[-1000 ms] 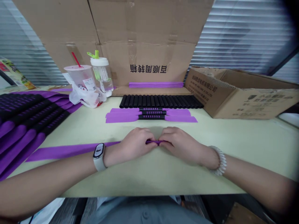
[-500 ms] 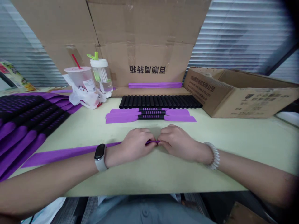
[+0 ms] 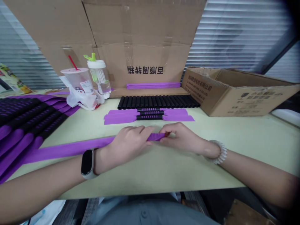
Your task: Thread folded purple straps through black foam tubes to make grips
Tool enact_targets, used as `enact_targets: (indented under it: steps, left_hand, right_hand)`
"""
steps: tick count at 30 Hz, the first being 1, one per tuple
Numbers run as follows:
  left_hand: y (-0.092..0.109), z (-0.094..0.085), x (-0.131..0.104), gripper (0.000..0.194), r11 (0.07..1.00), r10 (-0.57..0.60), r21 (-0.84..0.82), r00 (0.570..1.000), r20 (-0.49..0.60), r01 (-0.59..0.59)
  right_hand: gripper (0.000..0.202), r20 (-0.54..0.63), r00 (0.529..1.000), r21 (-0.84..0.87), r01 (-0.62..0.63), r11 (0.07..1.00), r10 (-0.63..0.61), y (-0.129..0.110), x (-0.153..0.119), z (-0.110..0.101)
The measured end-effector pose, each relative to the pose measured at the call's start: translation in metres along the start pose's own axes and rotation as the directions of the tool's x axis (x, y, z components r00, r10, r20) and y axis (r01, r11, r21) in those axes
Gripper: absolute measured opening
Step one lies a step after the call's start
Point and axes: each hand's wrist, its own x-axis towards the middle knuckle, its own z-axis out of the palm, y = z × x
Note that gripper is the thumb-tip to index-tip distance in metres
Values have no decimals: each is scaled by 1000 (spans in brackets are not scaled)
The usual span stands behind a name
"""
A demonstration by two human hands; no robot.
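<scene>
A long purple fabric strap (image 3: 70, 149) runs from the left part of the table into my hands. My left hand (image 3: 127, 145) is closed on it near its right end, thumb and fingers pressed together. At the very tip, my right hand (image 3: 179, 137) pinches the strap, whose ribbed end shows between the two hands. Just beyond them lie several purple straps with black sleeves (image 3: 150, 117) around their middles. Behind those is a row of short black ribbed tubes (image 3: 158, 102).
A pile of sleeved purple straps (image 3: 30, 131) covers the left side. A pink-lidded cup (image 3: 77, 82) and a bottle (image 3: 99, 76) stand at the back left. Folded purple straps (image 3: 153, 85) lie by a cardboard panel (image 3: 145, 31). An open cardboard box (image 3: 243, 97) sits right.
My hands have moved apart, the left one leftward and the right one slightly rightward. More of the strap's end now shows between them. The view has shifted slightly.
</scene>
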Motion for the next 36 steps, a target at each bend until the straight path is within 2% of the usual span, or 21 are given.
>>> enact_targets:
  steps: [1, 3, 5, 7, 9, 12, 14, 16, 24, 36]
  left_hand:
    - [-1, -2, 0, 20, 999, 24, 36, 1000, -10, -23]
    - [-4, -5, 1, 7, 991, 76, 110, 997, -21, -73]
    - [-4, -6, 2, 11, 982, 97, 164, 995, -7, -94]
    - [-2, -5, 2, 17, 980, 76, 179, 996, 47, -83]
    - [0, -3, 1, 18, 989, 39, 136, 991, 124, -56]
    - [3, 1, 0, 14, 999, 16, -35, 975, 224, -8]
    - [3, 3, -1, 13, 989, 7, -148, 968, 252, 32]
    - [1, 5, 0, 15, 976, -11, -208, 966, 257, 67]
    - [-4, 21, 3, 20, 896, -49, -430, 986, 157, 113]
    - [-2, 24, 4, 20, 886, -60, -450, 989, 132, 114]
  right_hand:
    - [10, -53, 996, -68, 66, 996, -70, 1, 0, -2]
    - [14, -148, 959, -232, 205, 951, -243, 5, -1, -6]
    - [18, -185, 906, -370, 295, 881, -381, 12, -1, -10]
    - [20, -189, 879, -430, 327, 842, -438, 19, 0, -14]
    - [22, -147, 894, -431, 328, 841, -424, 23, 0, -16]
    - [23, 33, 935, -360, 342, 868, -354, 22, -2, -17]
    - [21, 159, 934, -281, 354, 892, -321, 16, -3, -16]
    - [17, 221, 931, -231, 340, 912, -291, 9, -4, -15]
    - [16, 184, 976, -286, 165, 944, -115, -2, -5, -3]
    - [19, 184, 974, -345, 187, 920, -129, -5, -4, 1]
